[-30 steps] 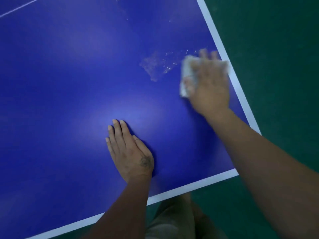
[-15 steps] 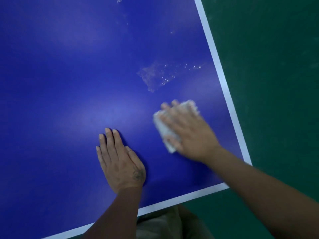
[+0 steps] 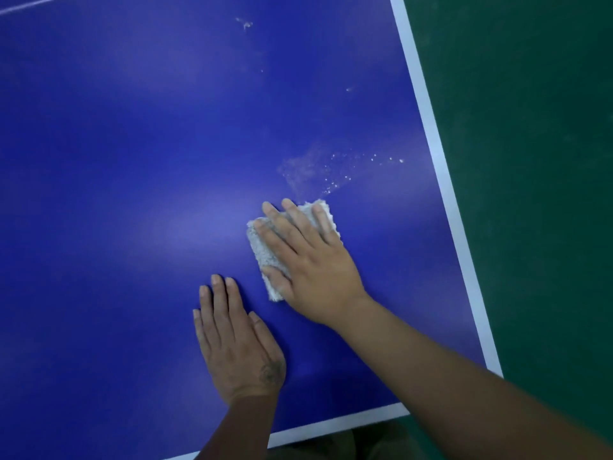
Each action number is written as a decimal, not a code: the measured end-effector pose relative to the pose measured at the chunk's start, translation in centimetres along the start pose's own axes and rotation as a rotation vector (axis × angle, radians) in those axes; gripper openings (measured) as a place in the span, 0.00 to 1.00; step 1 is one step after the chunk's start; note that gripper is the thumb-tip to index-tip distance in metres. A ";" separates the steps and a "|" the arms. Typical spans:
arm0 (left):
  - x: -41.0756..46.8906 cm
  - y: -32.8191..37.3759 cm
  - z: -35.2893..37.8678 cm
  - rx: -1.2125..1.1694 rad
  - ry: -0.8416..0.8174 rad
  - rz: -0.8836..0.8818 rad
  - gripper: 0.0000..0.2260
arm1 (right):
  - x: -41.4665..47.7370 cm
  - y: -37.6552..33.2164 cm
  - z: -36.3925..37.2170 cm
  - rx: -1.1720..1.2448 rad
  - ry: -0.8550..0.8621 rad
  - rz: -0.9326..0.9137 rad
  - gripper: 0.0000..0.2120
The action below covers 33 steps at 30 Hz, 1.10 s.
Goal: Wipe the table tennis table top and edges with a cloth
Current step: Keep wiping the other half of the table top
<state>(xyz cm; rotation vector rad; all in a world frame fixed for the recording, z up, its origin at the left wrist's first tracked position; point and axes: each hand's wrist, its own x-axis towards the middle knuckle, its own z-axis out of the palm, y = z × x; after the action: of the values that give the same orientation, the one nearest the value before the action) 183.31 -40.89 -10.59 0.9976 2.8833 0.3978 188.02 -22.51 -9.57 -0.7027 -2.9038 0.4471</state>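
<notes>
Fingers (image 3: 282,227) straight, right hand (image 3: 311,270) pressing a nubby folded cloth (image 3: 260,252) flat on the glossy blue table (image 3: 132,161) near its white-edged corner, left hand (image 3: 237,343) laid flat alongside, speckled smear (image 3: 318,171) just beyond

Floor (image 3: 530,161): dark green and matte, filling the right side of the view, with faint pale scuffs.
Trousers (image 3: 331,450): dull olive-tan fabric at the bottom edge, in shadow.
Flecks (image 3: 331,171): scattered white, beside a hazy smear.

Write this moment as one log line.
right hand: presses folded white cloth | left hand: flat on blue table top | white speckled smear: unwiped
</notes>
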 end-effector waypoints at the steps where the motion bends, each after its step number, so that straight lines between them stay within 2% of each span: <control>1: 0.0 -0.1 0.1 0.002 0.001 0.001 0.27 | 0.6 1.3 -0.3 -0.013 -0.004 -0.038 0.29; 3: 0.1 -0.2 0.1 0.005 -0.009 0.000 0.27 | 1.1 5.2 -1.3 -0.086 0.002 0.017 0.30; 4: 0.1 -0.2 0.1 0.006 -0.016 -0.002 0.27 | 1.3 7.7 -2.1 -0.140 0.031 0.122 0.30; 7: 0.1 -0.1 0.0 -0.003 -0.016 0.003 0.27 | 1.4 14.2 -4.6 -0.183 0.111 0.613 0.31; 9: 0.1 0.0 0.0 -0.012 -0.010 0.006 0.27 | 1.3 15.1 -5.6 -0.132 0.126 0.786 0.31; 11: 0.2 0.0 0.0 -0.014 0.000 0.002 0.27 | 0.8 13.0 -5.1 -0.163 0.101 0.693 0.31; 15: 0.3 0.2 -0.2 -0.018 0.001 -0.005 0.27 | -2.4 7.1 -3.0 -0.088 -0.010 0.163 0.30; 18: 0.4 0.5 -0.4 -0.016 0.007 -0.005 0.26 | -3.3 8.3 -3.3 -0.049 -0.048 -0.170 0.30; 20: 0.5 1.0 -0.5 0.007 0.013 -0.024 0.25 | -2.0 11.7 -4.1 -0.089 -0.020 -0.172 0.29; 22: 0.9 2.4 -0.6 0.009 0.045 -0.097 0.24 | -0.2 15.1 -5.4 -0.112 0.034 0.069 0.30; 24: 2.0 5.0 -0.3 -0.040 0.122 -0.156 0.22 | 1.0 16.2 -6.4 -0.103 0.008 0.349 0.31; 26: 3.4 8.6 0.4 -0.106 0.217 -0.198 0.22 | 1.0 14.6 -6.5 -0.098 -0.004 0.442 0.32; 28: 4.2 12.2 1.2 -0.160 0.267 -0.321 0.23 | 0.2 12.0 -6.0 -0.065 -0.037 0.307 0.32; 31: 3.4 15.9 2.7 -0.135 0.296 -0.632 0.23 | 1.2 8.9 -4.8 -0.021 -0.104 0.027 0.31; 33: 2.8 16.2 3.5 -0.079 0.302 -0.720 0.24 | 3.9 6.9 -3.7 -0.004 -0.109 -0.068 0.31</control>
<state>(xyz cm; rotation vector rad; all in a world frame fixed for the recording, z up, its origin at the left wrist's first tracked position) 191.28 -26.12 -9.63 -0.1604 3.1774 0.6219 188.25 -13.91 -8.01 -0.5966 -3.0197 0.4865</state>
